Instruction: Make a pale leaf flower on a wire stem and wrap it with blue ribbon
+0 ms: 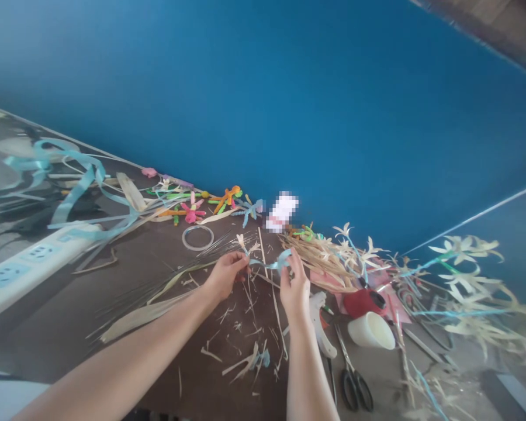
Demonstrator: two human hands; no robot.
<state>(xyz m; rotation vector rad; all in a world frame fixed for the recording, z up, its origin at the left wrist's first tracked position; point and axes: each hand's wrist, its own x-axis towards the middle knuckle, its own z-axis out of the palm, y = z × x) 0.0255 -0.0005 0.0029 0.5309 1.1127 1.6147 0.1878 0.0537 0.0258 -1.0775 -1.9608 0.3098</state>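
My left hand is closed in a pinch on the stem of a small pale straw flower held just above the dark table. My right hand pinches a light blue ribbon that runs across to the flower stem. The two hands are close together, a little apart, over a scatter of straw trimmings.
A white power strip and loose blue ribbon lie at the left. Coloured straw flowers and a clear tape ring sit by the blue wall. Black scissors, a white cup, a white glue gun and straw flower bunches lie right.
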